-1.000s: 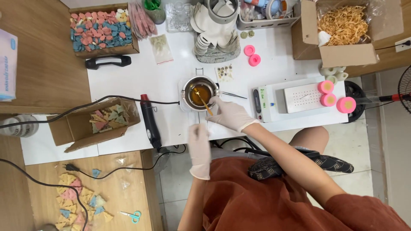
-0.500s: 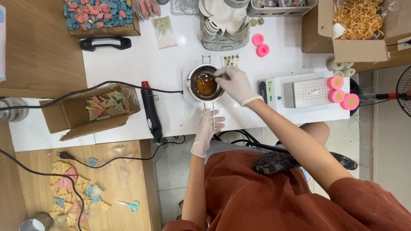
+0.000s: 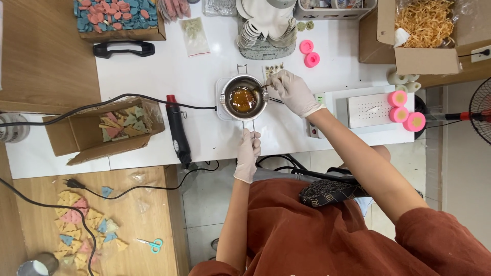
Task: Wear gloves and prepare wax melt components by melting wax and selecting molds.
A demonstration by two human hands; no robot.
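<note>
Head view looks straight down on a white worktable (image 3: 153, 66) where a small metal melting pot (image 3: 244, 97) of amber liquid sits on a white square base. Both hands wear pale gloves. The left hand (image 3: 248, 153) is closed around the pot's thin wire handle at the near edge of the table — fingers pressed together on it. The right hand (image 3: 290, 91) hovers at the pot's right rim, its fingertips pinching a thin stirring stick whose tip reaches the pot's edge; the stick itself is too slim to make out clearly.

Left of the pot lies a black heat gun (image 3: 178, 130) with a red tip, its cord trailing across the table. Beyond it, an open cardboard box (image 3: 84, 135) holds pastel triangular pieces. Right of the pot stands a white perforated appliance (image 3: 368, 110) — three pink round moulds (image 3: 405, 113) rest on its right end. A small pair of turquoise scissors (image 3: 152, 245) lies on the wooden floor below.
</note>
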